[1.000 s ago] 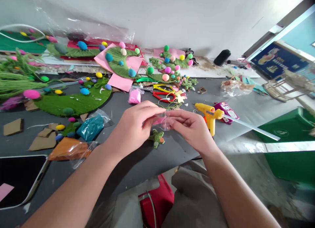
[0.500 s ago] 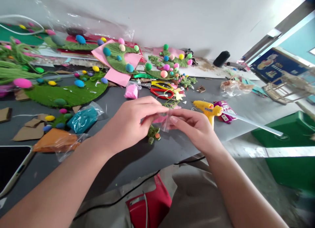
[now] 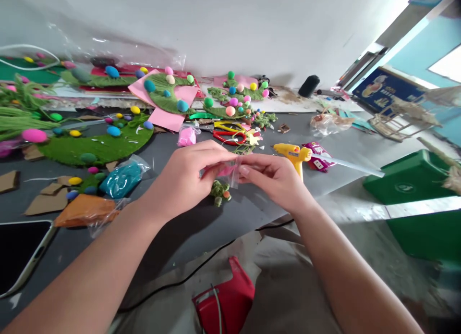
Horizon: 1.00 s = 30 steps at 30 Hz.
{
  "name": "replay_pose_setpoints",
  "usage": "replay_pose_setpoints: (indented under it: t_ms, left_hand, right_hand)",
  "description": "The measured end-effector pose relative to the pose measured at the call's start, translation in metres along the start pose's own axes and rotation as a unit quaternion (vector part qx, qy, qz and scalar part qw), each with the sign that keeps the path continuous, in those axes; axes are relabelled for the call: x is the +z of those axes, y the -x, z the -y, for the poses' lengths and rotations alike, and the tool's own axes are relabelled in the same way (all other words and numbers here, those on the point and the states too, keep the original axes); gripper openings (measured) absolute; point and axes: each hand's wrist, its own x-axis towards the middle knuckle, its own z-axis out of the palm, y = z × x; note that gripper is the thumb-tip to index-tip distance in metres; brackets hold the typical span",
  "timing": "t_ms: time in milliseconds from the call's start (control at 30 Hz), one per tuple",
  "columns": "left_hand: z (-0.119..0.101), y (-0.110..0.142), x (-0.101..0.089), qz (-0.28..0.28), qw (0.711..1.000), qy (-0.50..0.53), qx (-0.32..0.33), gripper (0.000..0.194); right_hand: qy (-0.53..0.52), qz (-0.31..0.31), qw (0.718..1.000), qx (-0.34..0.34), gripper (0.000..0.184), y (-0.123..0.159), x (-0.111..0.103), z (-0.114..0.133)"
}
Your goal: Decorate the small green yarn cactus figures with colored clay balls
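Observation:
Between my hands is a small clear plastic bag (image 3: 235, 176) with something pink inside, partly hidden by my fingers. My left hand (image 3: 192, 178) pinches its left side, and my right hand (image 3: 268, 178) grips the right side between thumb and fingers. Just below the bag, a small green yarn piece (image 3: 218, 192) with an orange ball lies on the grey table (image 3: 212, 233). To the right of my right hand rests a yellow glue gun (image 3: 291, 153) with a long clear glue stick in its back. Beyond my hands are red-handled scissors (image 3: 230, 138) and a pink packet (image 3: 187, 136).
Left of my arm lie a teal packet (image 3: 124, 179), an orange packet (image 3: 86, 209), cardboard scraps (image 3: 46, 199) and a phone (image 3: 23, 252). Green crescents with coloured balls (image 3: 97, 149) line the back. A purple packet (image 3: 319, 156) sits behind the glue gun. Green bins (image 3: 406, 180) stand at right.
The camera view has shifted slightly, so the table things appear a little further left. Both hands keep hold of the small bag, their grip nearly the same.

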Motion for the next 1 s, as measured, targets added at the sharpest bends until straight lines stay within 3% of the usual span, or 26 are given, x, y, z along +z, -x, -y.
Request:
replay_pose_setpoints:
  t_ms: [267, 367, 433, 533, 767, 1000]
  left_hand:
    - [0.003, 0.001, -0.001, -0.008, 1.000, 0.016, 0.019, 0.031]
    - [0.006, 0.003, 0.000, 0.010, 1.000, -0.013, -0.009, 0.038]
    - [0.009, 0.005, 0.001, 0.027, 0.998, -0.041, -0.032, 0.049]
    - [0.013, 0.005, 0.000, 0.029, 0.996, -0.044, -0.068, 0.046]
    - [0.010, 0.003, -0.004, 0.025, 0.994, -0.032, -0.098, 0.027]
    - [0.008, 0.003, -0.006, 0.045, 0.988, 0.056, -0.139, 0.024]
  right_hand:
    - [0.016, -0.035, 0.999, -0.004, 0.020, -0.010, 0.008, -0.004]
    - [0.017, -0.067, 0.998, -0.001, 0.013, -0.015, 0.011, -0.003]
    - [0.017, -0.091, 0.996, 0.001, 0.018, -0.018, 0.014, -0.003]
    - [0.016, -0.108, 0.994, -0.012, 0.026, -0.021, 0.017, -0.002]
    - [0.084, -0.083, 0.990, -0.081, 0.009, -0.022, 0.011, -0.004]
    - [0.150, -0.078, 0.980, -0.108, 0.019, -0.020, 0.008, -0.007]
